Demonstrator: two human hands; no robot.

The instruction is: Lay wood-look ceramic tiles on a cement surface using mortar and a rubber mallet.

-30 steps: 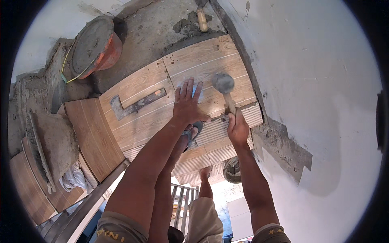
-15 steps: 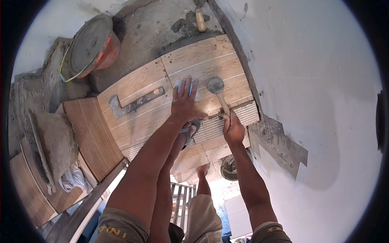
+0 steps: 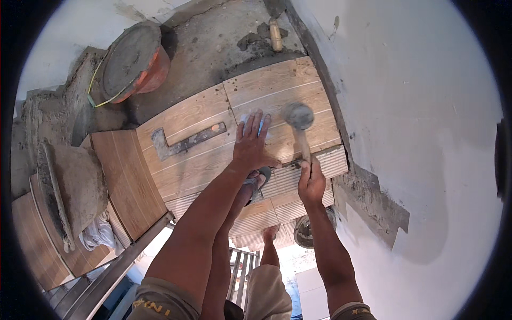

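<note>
My left hand lies with fingers spread on the wood-look floor tiles, close to their joint. A small pale blue-white patch shows between its fingers; what it is I cannot make out. My right hand is wrapped round the handle of a mallet, whose round grey head is over the right-hand tile and slightly smeared by motion. Left of my left hand, a flat L-shaped metal tool with a hole near one end rests on the tiles.
An orange bucket of grey mortar stands at the far left. A wooden-handled tool lies by wet mortar at the back. The white wall borders the right. Ribbed-edged steps drop away below, with another bucket and a railing.
The whole view has shifted, so the scene sits farther right and lower. Against the tiles, the mallet head has moved slightly away from me. My left hand stays spread on the tiles.
</note>
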